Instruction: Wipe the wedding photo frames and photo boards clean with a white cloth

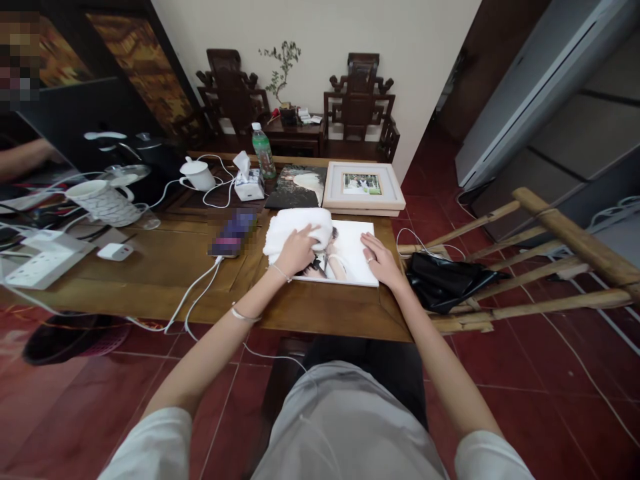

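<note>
A white towel (296,230), folded into a thick pad, lies over the left part of a photo panel (353,243) on the wooden table. My left hand (297,250) presses on this towel with its fingers bent over it. At the panel's right edge rests my right hand (381,260), fingers stretched out and lying flat on it. The panel has a white background and shows a person in part; the towel and my left hand hide the rest of the picture. Another dark photo panel (295,187) and a light wooden picture frame (330,197) lie just behind.
A phone (233,233) on a charging cable lies to the left. Beyond it are a tissue box (249,185), a green-labelled bottle (262,150), a lidded cup (197,175), a mug (103,203) and a power strip (47,257). A bamboo chair (535,300) stands right.
</note>
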`<state>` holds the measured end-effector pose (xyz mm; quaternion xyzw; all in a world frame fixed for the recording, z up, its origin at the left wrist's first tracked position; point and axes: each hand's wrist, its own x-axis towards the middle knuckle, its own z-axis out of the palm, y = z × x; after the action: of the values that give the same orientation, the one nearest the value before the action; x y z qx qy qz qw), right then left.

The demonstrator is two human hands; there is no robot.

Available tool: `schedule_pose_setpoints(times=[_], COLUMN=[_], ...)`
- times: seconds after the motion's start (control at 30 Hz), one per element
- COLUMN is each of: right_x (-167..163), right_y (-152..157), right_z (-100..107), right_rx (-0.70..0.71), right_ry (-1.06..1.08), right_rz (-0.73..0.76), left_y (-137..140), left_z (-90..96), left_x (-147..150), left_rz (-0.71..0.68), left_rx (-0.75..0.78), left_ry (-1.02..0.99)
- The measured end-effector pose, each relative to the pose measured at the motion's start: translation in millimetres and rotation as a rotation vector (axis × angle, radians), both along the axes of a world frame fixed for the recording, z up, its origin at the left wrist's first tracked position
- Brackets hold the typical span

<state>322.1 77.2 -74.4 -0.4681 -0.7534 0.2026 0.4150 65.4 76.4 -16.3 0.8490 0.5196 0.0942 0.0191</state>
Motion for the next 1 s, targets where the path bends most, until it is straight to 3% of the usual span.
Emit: schedule_pose_setpoints(times=[0.17, 0.5, 0.63, 0.8, 1.0], right_x=[-1.0, -1.1, -1.4, -0.8, 0.0], right_y=[-0.1, 0.6, 0.3, 0.3, -0.6], right_z=[-0.5, -1.3, -0.3, -0.4, -0.4], right_rx=[-0.003, -0.011, -0.013, -0.016, 0.002], right_ry=[-0.005, 0.016, 0.016, 0.015, 0.001], right_rz=[-0.003, 0.006, 0.006, 0.005, 0.010], left_y=[-9.9, -127.4, -150.4, -126.9, -48.2], left_z=[-16.5, -10.3, -6.9, -1.5, 1.3], left_x=[-28.2, -27.4, -13.5, 4.8, 5.5], left_rz=[0.034, -0.035, -0.114, -0.144, -0.042], left_rx=[0.059, 0.030, -0.005, -0.024, -0.014], left_ry=[-0.063, -0.111, -0.111, -0.097, -0.018])
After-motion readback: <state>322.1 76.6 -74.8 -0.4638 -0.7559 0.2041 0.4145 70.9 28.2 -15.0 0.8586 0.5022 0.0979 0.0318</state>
